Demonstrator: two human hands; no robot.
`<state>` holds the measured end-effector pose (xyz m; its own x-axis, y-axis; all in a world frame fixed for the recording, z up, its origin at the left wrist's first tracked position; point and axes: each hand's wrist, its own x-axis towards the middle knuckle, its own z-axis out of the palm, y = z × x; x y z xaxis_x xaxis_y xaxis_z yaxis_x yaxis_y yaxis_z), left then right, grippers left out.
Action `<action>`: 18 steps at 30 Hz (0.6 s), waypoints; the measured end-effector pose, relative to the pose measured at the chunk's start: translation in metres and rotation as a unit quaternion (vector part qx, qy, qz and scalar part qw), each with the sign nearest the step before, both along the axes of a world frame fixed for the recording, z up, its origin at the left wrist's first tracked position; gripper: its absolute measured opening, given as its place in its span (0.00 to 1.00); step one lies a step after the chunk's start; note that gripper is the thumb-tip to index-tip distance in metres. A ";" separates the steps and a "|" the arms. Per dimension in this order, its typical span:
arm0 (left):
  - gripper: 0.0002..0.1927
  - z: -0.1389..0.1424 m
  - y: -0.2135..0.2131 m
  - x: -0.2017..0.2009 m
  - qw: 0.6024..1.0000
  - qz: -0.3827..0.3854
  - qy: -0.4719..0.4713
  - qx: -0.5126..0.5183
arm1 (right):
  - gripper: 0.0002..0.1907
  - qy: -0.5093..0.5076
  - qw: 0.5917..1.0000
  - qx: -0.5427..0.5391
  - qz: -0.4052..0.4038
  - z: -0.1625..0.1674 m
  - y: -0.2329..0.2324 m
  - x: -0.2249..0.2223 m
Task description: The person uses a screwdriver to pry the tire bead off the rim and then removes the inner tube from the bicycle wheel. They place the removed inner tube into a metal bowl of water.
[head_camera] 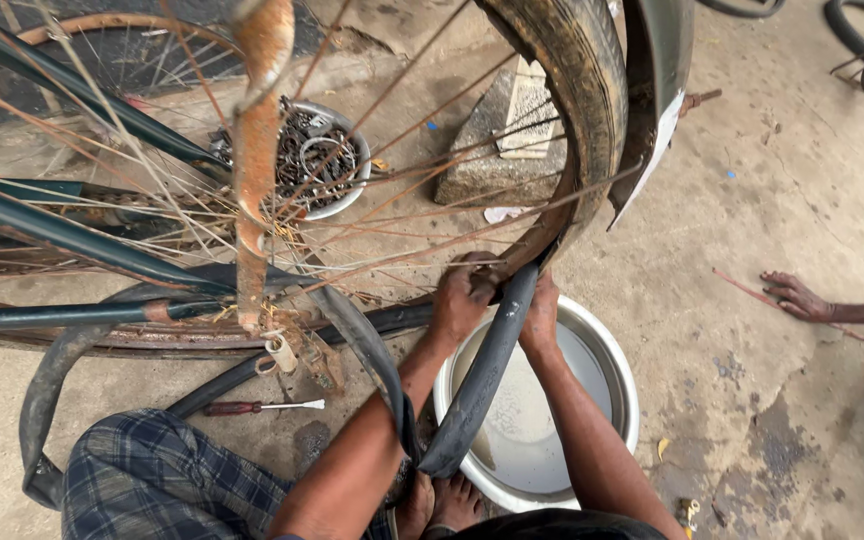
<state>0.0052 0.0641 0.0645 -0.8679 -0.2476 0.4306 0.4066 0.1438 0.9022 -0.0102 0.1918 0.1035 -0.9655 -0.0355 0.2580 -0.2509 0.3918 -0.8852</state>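
Head view looks down on a rusty spoked bicycle wheel [372, 190] standing over a rough, stained concrete floor [752, 250]. The left hand [464, 295] curls closed over the worn black rubber tyre [577, 120] at the bottom of the wheel's rim, fingers pressed onto its edge. The right hand [542, 315] sits just beside it, wrapped around a limp, matte black rubber inner tube [482, 380] that hangs from the rim between both hands and loops back toward the person's knees. Beneath the hands stands a round, shiny steel basin [612, 370] holding cloudy water, close to the floor's near edge. Left of the basin a screwdriver with a dark red handle [262, 406] lies flat on the concrete. Behind the spokes sits a round metal bowl of small dark metal parts [317, 160], with a grey stone block [497, 150] beside it. At the floor's right edge another person's hand [797, 297] rests flat on the ground.
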 end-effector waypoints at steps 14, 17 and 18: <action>0.16 0.009 -0.012 -0.003 0.968 -0.076 -0.239 -0.019 | 0.12 0.024 0.999 0.028 0.023 0.006 -0.001 0.006; 0.20 0.019 -0.011 0.003 0.953 -0.100 -0.275 0.077 | 0.20 0.049 0.996 0.064 0.043 0.007 -0.001 0.006; 0.22 0.021 -0.011 0.004 0.934 -0.139 -0.273 0.181 | 0.24 0.062 0.994 0.067 0.054 0.007 -0.001 0.007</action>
<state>0.0087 0.0527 0.0856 -0.9862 -0.0229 -0.1637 -0.1526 -0.2543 0.9550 -0.0037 0.1905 0.1103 -0.9151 -0.1794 0.3612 -0.4023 0.4690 -0.7863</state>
